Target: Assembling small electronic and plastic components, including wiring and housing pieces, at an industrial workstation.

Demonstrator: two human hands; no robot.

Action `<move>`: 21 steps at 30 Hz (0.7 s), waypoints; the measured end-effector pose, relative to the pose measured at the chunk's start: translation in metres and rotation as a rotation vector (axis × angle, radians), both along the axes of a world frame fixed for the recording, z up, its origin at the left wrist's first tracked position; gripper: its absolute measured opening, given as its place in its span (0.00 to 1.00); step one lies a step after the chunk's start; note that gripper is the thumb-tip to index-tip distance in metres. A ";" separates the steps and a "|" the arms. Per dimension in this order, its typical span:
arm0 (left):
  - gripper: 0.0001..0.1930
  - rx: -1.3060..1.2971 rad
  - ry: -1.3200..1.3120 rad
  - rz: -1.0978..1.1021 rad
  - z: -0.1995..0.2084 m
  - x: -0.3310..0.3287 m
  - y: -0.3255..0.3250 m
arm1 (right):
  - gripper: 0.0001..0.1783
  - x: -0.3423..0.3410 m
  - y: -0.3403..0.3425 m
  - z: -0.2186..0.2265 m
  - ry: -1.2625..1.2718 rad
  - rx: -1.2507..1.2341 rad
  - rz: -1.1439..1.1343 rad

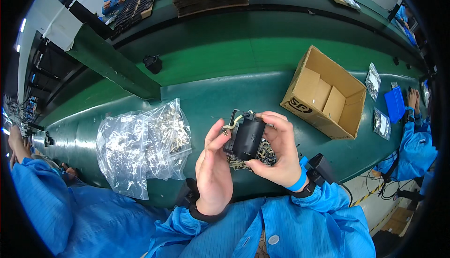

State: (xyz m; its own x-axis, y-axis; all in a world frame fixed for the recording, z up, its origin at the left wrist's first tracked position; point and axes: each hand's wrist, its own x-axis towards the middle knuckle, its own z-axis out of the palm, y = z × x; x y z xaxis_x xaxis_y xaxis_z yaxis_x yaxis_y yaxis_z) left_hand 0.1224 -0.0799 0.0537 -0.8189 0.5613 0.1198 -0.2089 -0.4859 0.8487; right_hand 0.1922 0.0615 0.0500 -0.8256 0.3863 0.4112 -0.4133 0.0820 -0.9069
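The right hand (280, 152) is clamped round a black plastic part (247, 138), likely light and rigid; the left hand (213, 164) pinches its small, probably delicate metal clip (229, 126).

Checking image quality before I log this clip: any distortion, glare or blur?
Head view: fisheye bends the green conveyor belt edges, with a black vignette at the corners; glare glints off the clear plastic bag of small metal parts; the black plastic component in both hands is sharp.
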 end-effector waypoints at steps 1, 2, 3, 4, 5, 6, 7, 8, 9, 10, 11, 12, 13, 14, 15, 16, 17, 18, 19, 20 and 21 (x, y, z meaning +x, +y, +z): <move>0.23 0.019 -0.039 0.000 0.000 0.002 0.000 | 0.45 -0.001 -0.001 -0.001 0.001 0.000 -0.001; 0.23 0.037 -0.079 0.000 0.000 0.004 0.000 | 0.45 -0.001 -0.002 -0.001 -0.006 -0.025 -0.018; 0.23 0.038 -0.077 -0.002 0.001 0.006 0.002 | 0.45 -0.001 -0.003 -0.001 -0.012 -0.050 -0.035; 0.23 0.055 -0.061 -0.020 0.001 0.008 0.002 | 0.45 -0.001 -0.004 -0.001 -0.011 -0.049 -0.034; 0.23 0.072 -0.045 -0.038 0.001 0.010 0.003 | 0.45 -0.001 -0.005 -0.001 -0.025 -0.049 -0.031; 0.24 0.032 -0.068 -0.004 0.000 0.014 0.004 | 0.45 -0.001 -0.006 -0.001 -0.040 -0.048 -0.027; 0.24 0.033 -0.067 -0.005 -0.001 0.016 0.004 | 0.45 -0.001 -0.006 -0.001 -0.039 -0.047 -0.028; 0.24 0.013 -0.113 -0.024 -0.002 0.019 0.003 | 0.45 -0.001 -0.006 -0.002 -0.051 -0.018 -0.049; 0.25 -0.006 -0.158 -0.042 -0.003 0.021 0.003 | 0.45 -0.001 -0.006 -0.003 -0.064 0.011 -0.070; 0.25 0.016 -0.191 -0.059 -0.002 0.022 0.003 | 0.45 -0.001 -0.006 -0.002 -0.063 0.011 -0.070; 0.25 0.016 -0.190 -0.060 -0.002 0.022 0.003 | 0.45 -0.002 -0.006 -0.002 -0.090 0.044 -0.113; 0.24 -0.002 -0.164 -0.052 -0.002 0.022 0.003 | 0.44 -0.002 -0.007 -0.001 -0.118 0.077 -0.156; 0.23 -0.020 -0.138 -0.044 -0.002 0.021 0.003 | 0.44 -0.002 -0.005 0.000 -0.118 0.077 -0.157; 0.23 -0.020 -0.138 -0.045 -0.001 0.019 0.004 | 0.43 -0.002 -0.003 0.002 -0.133 0.124 -0.132; 0.23 -0.024 -0.081 -0.022 -0.001 0.016 0.004 | 0.43 -0.002 -0.001 0.003 -0.149 0.171 -0.107; 0.22 -0.028 -0.023 0.002 0.000 0.014 0.004 | 0.43 -0.002 0.000 0.004 -0.149 0.172 -0.108; 0.22 -0.028 -0.023 0.002 0.001 0.013 0.003 | 0.43 -0.001 0.001 0.005 -0.126 0.194 -0.099; 0.21 -0.030 -0.016 0.023 0.002 0.012 0.002 | 0.43 -0.001 0.001 0.006 -0.103 0.217 -0.090; 0.21 -0.031 -0.009 0.044 0.003 0.012 0.001 | 0.43 -0.001 0.000 0.004 -0.103 0.217 -0.090; 0.21 -0.022 -0.030 0.049 0.004 0.012 0.001 | 0.43 -0.002 -0.001 0.002 -0.090 0.173 -0.091; 0.21 -0.022 -0.030 0.048 0.003 0.013 0.000 | 0.43 -0.002 -0.003 0.000 -0.078 0.129 -0.092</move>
State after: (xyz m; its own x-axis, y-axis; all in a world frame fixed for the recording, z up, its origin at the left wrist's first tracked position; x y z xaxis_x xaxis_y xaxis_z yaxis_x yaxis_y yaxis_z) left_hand 0.1350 -0.0796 0.0567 -0.8481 0.5233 0.0831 -0.2109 -0.4773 0.8530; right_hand 0.1899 0.0588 0.0501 -0.8207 0.4094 0.3986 -0.3276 0.2344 -0.9153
